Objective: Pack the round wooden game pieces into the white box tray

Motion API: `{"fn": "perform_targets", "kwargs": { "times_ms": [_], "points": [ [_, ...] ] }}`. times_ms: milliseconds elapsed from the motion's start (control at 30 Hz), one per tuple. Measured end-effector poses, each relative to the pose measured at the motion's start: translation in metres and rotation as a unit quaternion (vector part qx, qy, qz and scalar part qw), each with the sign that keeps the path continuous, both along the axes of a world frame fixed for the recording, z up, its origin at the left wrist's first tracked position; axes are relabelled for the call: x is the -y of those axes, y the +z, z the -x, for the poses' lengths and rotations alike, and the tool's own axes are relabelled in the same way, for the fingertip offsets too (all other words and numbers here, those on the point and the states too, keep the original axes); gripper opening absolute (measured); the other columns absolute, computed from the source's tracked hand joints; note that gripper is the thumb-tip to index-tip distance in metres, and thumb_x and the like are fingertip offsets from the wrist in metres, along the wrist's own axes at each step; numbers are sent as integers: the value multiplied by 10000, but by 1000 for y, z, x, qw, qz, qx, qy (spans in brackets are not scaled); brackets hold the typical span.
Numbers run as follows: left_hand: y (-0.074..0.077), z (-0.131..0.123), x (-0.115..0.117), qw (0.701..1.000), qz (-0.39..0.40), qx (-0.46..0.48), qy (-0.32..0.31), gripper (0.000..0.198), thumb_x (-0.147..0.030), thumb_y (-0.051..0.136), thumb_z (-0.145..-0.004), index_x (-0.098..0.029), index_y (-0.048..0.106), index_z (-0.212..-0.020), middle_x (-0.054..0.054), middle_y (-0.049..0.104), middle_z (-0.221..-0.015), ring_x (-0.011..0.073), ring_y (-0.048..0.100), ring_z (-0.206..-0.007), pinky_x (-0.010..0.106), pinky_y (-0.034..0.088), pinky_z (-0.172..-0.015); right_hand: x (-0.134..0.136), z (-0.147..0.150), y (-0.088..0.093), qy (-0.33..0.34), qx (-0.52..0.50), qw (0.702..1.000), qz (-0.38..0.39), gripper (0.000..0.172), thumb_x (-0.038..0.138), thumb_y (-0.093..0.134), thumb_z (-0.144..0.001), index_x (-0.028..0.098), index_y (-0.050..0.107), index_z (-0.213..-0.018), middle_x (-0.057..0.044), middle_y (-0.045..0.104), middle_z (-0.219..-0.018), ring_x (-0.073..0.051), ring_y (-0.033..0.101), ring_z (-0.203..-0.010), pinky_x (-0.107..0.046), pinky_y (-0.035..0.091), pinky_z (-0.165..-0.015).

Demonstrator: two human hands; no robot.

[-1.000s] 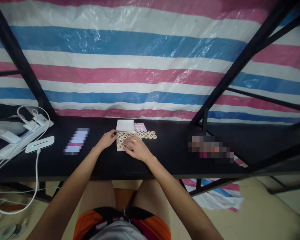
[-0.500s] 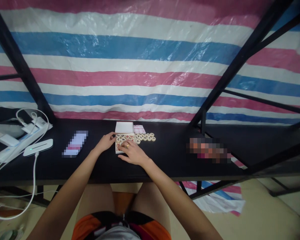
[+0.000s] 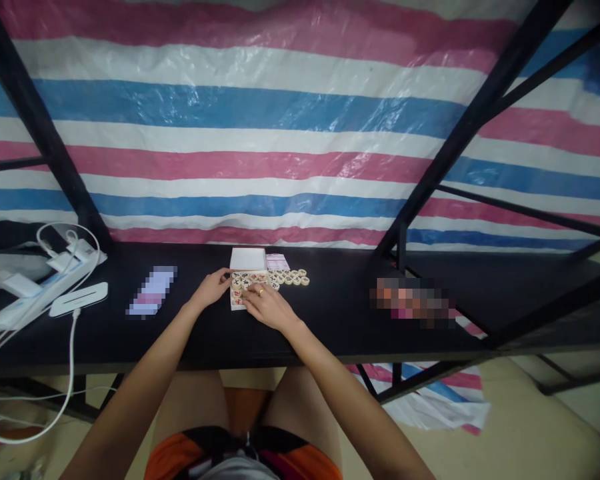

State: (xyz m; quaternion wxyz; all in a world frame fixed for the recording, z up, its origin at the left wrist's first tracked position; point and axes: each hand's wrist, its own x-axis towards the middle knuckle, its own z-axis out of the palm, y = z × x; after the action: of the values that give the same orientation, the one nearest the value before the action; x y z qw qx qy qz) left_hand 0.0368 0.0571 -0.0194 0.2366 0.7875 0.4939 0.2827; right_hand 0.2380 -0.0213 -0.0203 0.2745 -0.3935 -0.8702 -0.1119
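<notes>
A small white box [image 3: 237, 307] full of round Chinese chess pieces [image 3: 237, 283], marked in red and black, sits on the black desk. My left hand [image 3: 214, 287] holds the box by its left side, fingertips at the far left corner. Over the right front part of the box, my right hand [image 3: 269, 308], with a ring on one finger, has its fingers bent together on a chess piece. Its palm hides that piece and several others. More cream chess pieces [image 3: 295, 279] lie in rows right of the box. The white box lid [image 3: 248, 259] lies behind it.
A pink-and-white printed paper [image 3: 279, 261] lies behind the loose pieces. To the left are a blurred phone-like object [image 3: 153, 291], a white device [image 3: 80, 299] and a power strip [image 3: 47, 283] with cables. A pixelated object [image 3: 413, 298] lies right. Black frame bars rise before a striped sheet [image 3: 260, 160].
My right hand has drawn in its spread fingers and thumb and shifted slightly right, uncovering red-marked pieces at the box's front left. My left hand stays at the box. The view has tilted slightly.
</notes>
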Motion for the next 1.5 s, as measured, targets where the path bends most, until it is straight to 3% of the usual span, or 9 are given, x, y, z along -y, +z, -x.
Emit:
{"fn": "perform_targets", "kwargs": {
  "times_ms": [167, 333, 467, 667, 933, 1067, 1133, 1300, 1500],
  "points": [
    [0, 0, -1, 1000, 4, -10, 3, 377, -398, 446, -836, -193, 605, -1109, 11, 647, -726, 168, 599, -662, 255, 423, -641, -2, -15, 5, -63, -117, 991, 3, 325, 296, 386, -944, 184, 635, -1121, -95, 609, -1056, -198, 556, -1012, -336, 445, -937],
    [5, -1, 3, 1000, 14, -8, -1, 393, -399, 441, -839, -188, 602, -1130, 25, 655, -753, 176, 605, -695, 262, 425, -663, -9, -45, -3, -244, -237, 940, 13, 325, 250, 389, -906, 159, 685, -1003, -111, 622, -1011, -207, 584, -922, -334, 477, -845],
    [8, -1, 6, 1000, 17, -5, 1, 396, -389, 439, -839, -184, 601, -1137, 26, 643, -742, 178, 596, -691, 264, 420, -652, -13, -59, -12, -323, -217, 919, 55, 302, 213, 416, -860, 134, 708, -863, -121, 633, -948, -209, 597, -845, -322, 482, -792],
    [8, -2, 5, 1000, 16, -12, 2, 388, -387, 441, -837, -186, 605, -1126, 19, 647, -739, 169, 591, -675, 262, 415, -655, -9, -54, -9, -345, -158, 919, 108, 266, 238, 438, -860, 170, 695, -852, -101, 643, -974, -188, 608, -818, -273, 470, -715],
    [6, -1, 4, 1000, 16, -10, 1, 390, -401, 443, -836, -185, 602, -1119, 19, 654, -750, 171, 599, -691, 260, 413, -660, -6, -54, -5, -334, -131, 918, 170, 231, 213, 442, -869, 208, 670, -902, -67, 640, -1002, -181, 606, -791, -261, 437, -658],
    [7, -1, 4, 1000, 19, -16, 5, 378, -395, 447, -839, -189, 601, -1115, 18, 652, -753, 169, 601, -692, 259, 417, -666, -7, -52, -5, -323, -141, 925, 142, 261, 146, 414, -859, 195, 660, -934, -79, 627, -1009, -200, 590, -849, -296, 452, -721],
    [7, -2, 4, 1000, 22, -18, 8, 377, -394, 449, -839, -189, 601, -1115, 19, 652, -750, 170, 602, -694, 260, 420, -671, -5, -43, -4, -275, -135, 947, 93, 260, 155, 410, -869, 174, 658, -948, -96, 622, -994, -218, 569, -909, -327, 450, -799],
    [4, -1, 2, 1000, 16, -1, 1, 374, -400, 450, -835, -193, 603, -1105, 10, 642, -726, 165, 594, -666, 254, 425, -650, 3, -9, 2, -36, -34, 998, 39, 279, 291, 434, -918, 187, 633, -1083, -102, 605, -1102, -232, 515, -1061, -384, 401, -952],
    [4, -2, 2, 1000, 16, -1, -5, 378, -385, 447, -830, -189, 597, -1117, 17, 639, -729, 174, 594, -673, 264, 428, -657, 0, 3, 1, -59, -3, 996, 72, 409, 461, 461, -904, 225, 587, -1213, -120, 520, -1302, -271, 402, -1253, -458, 315, -1044]
  ]
}}
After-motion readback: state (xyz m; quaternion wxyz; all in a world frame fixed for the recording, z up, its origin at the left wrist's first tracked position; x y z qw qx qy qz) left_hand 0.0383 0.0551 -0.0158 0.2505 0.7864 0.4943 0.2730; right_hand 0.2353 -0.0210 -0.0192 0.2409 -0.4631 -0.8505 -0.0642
